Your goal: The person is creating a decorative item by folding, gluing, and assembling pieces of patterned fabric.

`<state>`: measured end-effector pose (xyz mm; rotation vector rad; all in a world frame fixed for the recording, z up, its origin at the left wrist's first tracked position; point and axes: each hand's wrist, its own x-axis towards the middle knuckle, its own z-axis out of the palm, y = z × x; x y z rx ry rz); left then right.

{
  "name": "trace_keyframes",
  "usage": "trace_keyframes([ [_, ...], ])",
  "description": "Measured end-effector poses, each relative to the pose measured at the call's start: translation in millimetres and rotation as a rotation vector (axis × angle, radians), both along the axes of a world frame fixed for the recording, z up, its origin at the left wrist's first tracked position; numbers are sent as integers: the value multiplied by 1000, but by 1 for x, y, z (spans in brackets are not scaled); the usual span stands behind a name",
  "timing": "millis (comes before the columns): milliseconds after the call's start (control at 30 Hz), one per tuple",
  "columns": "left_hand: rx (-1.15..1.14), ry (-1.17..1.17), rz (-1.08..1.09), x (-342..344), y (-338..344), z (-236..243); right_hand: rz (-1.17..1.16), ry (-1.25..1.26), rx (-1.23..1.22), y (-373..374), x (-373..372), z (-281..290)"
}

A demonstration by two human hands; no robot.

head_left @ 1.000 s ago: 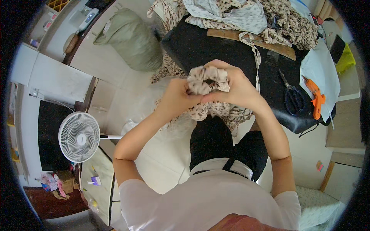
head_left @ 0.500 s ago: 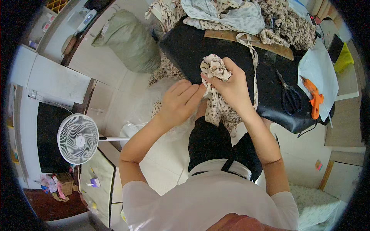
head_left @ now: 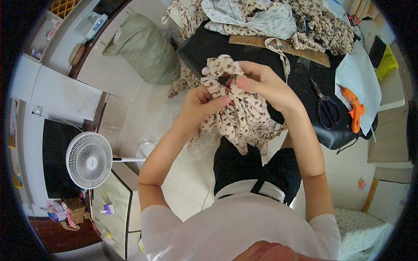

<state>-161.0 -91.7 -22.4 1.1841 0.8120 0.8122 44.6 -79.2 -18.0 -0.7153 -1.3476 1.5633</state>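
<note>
A scrunchie-like ring of gathered cream cloth with a dark print (head_left: 223, 65) is held between both my hands, above my lap. My left hand (head_left: 198, 108) grips its lower left side, thumb pressed on the cloth. From the right, my right hand (head_left: 263, 85) pinches the ring near its dark central opening; some fingertips are hidden by folds. A loose length of the same printed cloth (head_left: 244, 122) hangs below the ring toward my knees. A narrow printed strip (head_left: 285, 63) trails over the black-covered table (head_left: 305, 89), beyond my right hand.
On the table lie a wooden board (head_left: 278, 46), dark-handled scissors (head_left: 327, 108) and an orange glue gun (head_left: 357, 111) with a cord. Ruffled cloth (head_left: 324, 28) is heaped at the back. A green sack (head_left: 150, 50) and a white fan (head_left: 89, 160) stand left.
The bunched cloth has been spread into a ring, and more of the printed cloth now shows below it. My left hand has moved onto the ring; my right forearm has swung outward.
</note>
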Motion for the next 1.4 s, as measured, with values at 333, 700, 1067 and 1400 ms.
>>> trace_keyframes([
  [333,47,-68,41,1,-2,7,-288,-329,276,-34,-7,-30],
  [700,289,183,165,9,-15,3,-251,-118,153,-38,5,-26],
  [1067,163,-204,470,32,-31,-12,-418,-72,51,-46,-11,-66],
  [1400,405,314,196,8,-27,10,-299,-202,324,-46,-17,-30],
])
